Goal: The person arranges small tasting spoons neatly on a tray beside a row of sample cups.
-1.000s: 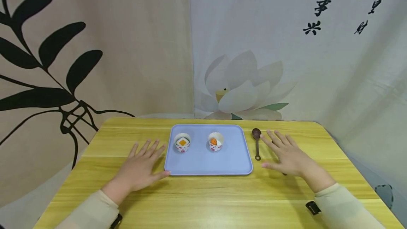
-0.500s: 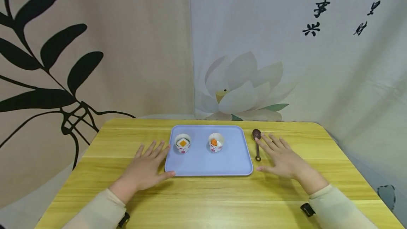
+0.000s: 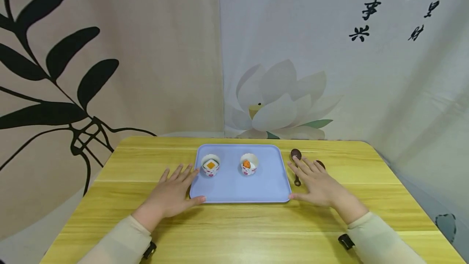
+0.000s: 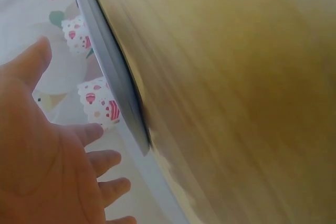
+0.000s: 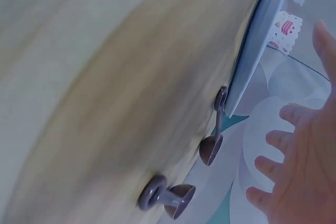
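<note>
A pale lavender-blue tray lies on the wooden table, holding two scallop-edged paper cups. The left cup contains a white square piece with an orange-yellow centre; in the right cup sits an orange lump with something white. My left hand, fingers spread, hovers at the tray's left edge and holds nothing. On the other side, my right hand is spread by the tray's right edge, above two brown measuring spoons. One spoon is partly covered by its fingers; of the other spoon, the head view shows only the bowl.
The wooden table extends in front of the tray and to both sides. Behind it hangs a curtain printed with leaves, a lotus and black characters. Pale sleeves and dark wrist straps cover both wrists.
Both hands have moved inward, the left to the right and the right to the left, toward the tray's sides. The second spoon's bowl has come into sight behind the right hand.
</note>
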### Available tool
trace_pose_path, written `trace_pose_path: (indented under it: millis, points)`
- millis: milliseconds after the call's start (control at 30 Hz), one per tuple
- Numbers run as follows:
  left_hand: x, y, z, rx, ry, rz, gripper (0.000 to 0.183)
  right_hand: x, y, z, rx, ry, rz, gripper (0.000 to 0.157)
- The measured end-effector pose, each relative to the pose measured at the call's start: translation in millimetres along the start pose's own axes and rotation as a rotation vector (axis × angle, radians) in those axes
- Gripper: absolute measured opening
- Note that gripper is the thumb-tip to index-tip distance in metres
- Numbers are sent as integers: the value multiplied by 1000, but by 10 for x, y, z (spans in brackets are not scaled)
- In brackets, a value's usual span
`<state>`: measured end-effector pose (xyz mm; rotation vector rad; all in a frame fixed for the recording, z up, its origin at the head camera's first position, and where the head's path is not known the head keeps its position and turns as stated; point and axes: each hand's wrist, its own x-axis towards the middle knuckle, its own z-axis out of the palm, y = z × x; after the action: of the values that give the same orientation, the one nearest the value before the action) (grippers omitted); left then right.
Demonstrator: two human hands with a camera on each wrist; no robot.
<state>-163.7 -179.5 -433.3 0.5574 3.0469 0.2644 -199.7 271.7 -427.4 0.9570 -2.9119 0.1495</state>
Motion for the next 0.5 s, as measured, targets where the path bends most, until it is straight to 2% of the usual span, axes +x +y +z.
trace_pose_path:
  millis: [167, 500]
  points:
    - [34, -8, -5, -2, -17, -9, 94, 53, -35, 16, 2, -42, 16, 96]
    - [107, -34, -26, -25, -97, -45, 97, 135, -94, 62, 11, -101, 31, 99]
